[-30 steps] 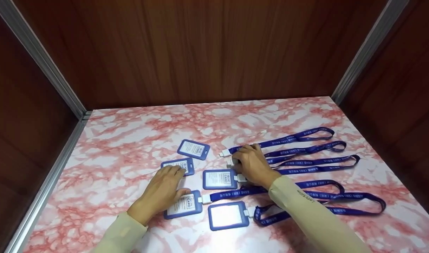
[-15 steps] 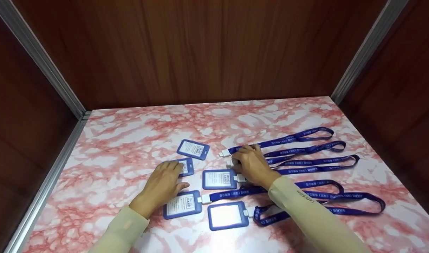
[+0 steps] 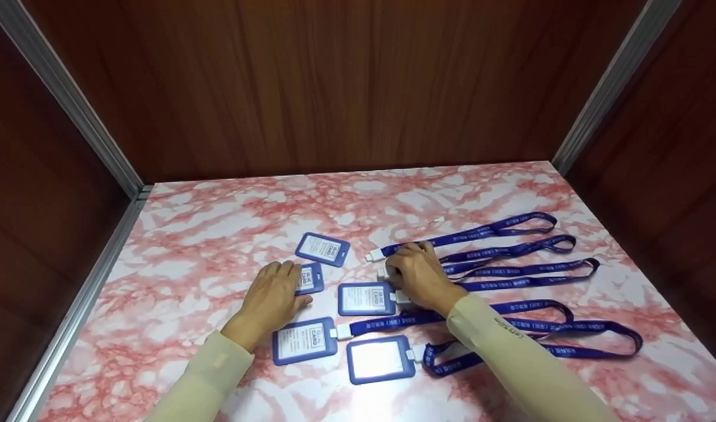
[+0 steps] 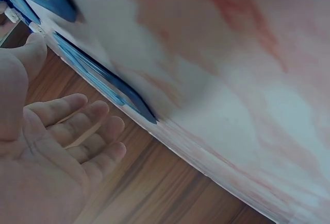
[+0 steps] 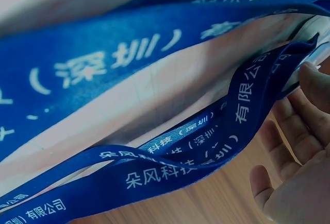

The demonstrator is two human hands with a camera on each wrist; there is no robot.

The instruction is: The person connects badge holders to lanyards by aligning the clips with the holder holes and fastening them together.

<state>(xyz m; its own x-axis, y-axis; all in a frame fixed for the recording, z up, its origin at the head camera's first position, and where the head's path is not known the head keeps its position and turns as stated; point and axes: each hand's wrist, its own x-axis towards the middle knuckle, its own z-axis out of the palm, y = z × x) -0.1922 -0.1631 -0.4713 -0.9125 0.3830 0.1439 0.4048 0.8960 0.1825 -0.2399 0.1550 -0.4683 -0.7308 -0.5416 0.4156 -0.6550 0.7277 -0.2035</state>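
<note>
The left hand (image 3: 271, 297) partly covers a blue badge holder (image 3: 311, 278), fingers relaxed, thumb spread. The right hand (image 3: 421, 274) pinches a white lanyard clip (image 3: 383, 274).

Room along the far tabletop (image 3: 240, 208), lanyards (image 3: 513, 271) across the right, badges (image 3: 358, 299) between the hands (image 3: 270, 299), clearance beneath uncertain

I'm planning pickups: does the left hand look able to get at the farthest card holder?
Probably yes: the farthest card holder lies uncovered just beyond the left hand; the second card holder, partly hidden by that hand, looks flat and shouldn't block it.
</note>
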